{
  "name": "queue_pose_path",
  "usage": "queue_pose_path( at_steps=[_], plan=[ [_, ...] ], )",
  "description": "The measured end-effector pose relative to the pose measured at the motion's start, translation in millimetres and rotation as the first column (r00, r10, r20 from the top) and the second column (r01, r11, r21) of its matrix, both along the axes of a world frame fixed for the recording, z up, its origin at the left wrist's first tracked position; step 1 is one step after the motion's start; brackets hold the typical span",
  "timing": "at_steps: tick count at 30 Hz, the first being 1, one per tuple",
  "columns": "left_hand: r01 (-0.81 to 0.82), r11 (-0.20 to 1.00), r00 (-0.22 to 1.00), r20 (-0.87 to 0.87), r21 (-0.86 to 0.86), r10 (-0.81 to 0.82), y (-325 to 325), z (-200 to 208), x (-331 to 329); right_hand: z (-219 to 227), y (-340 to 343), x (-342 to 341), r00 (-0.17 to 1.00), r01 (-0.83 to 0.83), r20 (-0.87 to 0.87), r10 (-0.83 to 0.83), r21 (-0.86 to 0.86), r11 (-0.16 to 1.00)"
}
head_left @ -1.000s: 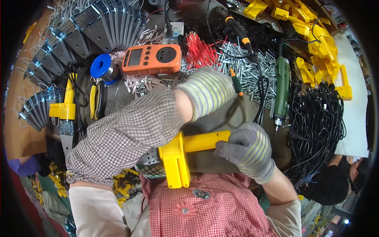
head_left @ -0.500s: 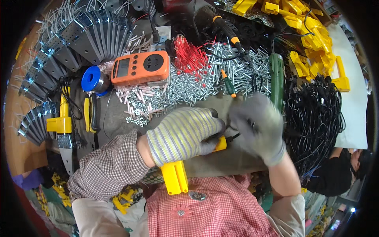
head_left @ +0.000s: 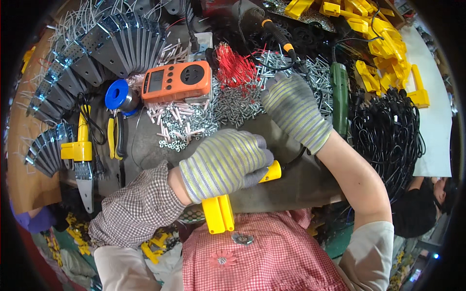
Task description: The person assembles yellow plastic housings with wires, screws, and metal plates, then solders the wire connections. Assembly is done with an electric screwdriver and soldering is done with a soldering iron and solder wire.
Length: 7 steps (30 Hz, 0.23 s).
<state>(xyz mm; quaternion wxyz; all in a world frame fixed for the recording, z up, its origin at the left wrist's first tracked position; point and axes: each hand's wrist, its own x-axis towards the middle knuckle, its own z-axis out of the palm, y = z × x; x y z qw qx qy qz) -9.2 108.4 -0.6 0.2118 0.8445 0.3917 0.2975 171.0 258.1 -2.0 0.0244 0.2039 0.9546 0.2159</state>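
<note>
My left hand [head_left: 225, 162], in a striped knit glove with grey fingertips, is closed around a yellow plastic handle housing [head_left: 218, 213]. Its forked end sticks out below the palm, and its round end shows past the fingers. A black cord comes out near the round end. In a matching glove, my right hand [head_left: 296, 109] is stretched forward over the near edge of the loose screws [head_left: 318, 80]. Its fingers point down and away, mostly hidden behind the back of the hand, so any grip there is out of sight.
An orange meter [head_left: 177, 81], a blue solder spool [head_left: 118, 95] and yellow-handled pliers [head_left: 115, 136] lie left of centre. Red-wired parts [head_left: 233, 65] sit behind. On the right are a green electric screwdriver [head_left: 340, 99], bundled black cords [head_left: 386, 140] and piled yellow housings [head_left: 388, 53]. Grey metal blades [head_left: 104, 53] line the left.
My right hand has moved forward from beside the yellow housing to the screws, now covering the spot where a small green-and-orange screwdriver lay. My left hand keeps its hold.
</note>
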Motion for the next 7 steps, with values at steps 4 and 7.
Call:
queue_pose_path(
  at_steps=[4, 7],
  plan=[
    [0.039, 0.999, 0.967, -0.254, 0.036, -0.028, -5, 15, -4, 3, 9, 14, 0.973, -0.051, -0.224, 0.047, -0.013, 0.999],
    [-0.160, 0.987, 0.965, -0.213, -0.032, 0.150, -4, 27, -9, 4, 0, 22, 0.693, -0.156, -0.703, -0.158, -0.360, 0.920]
  ],
)
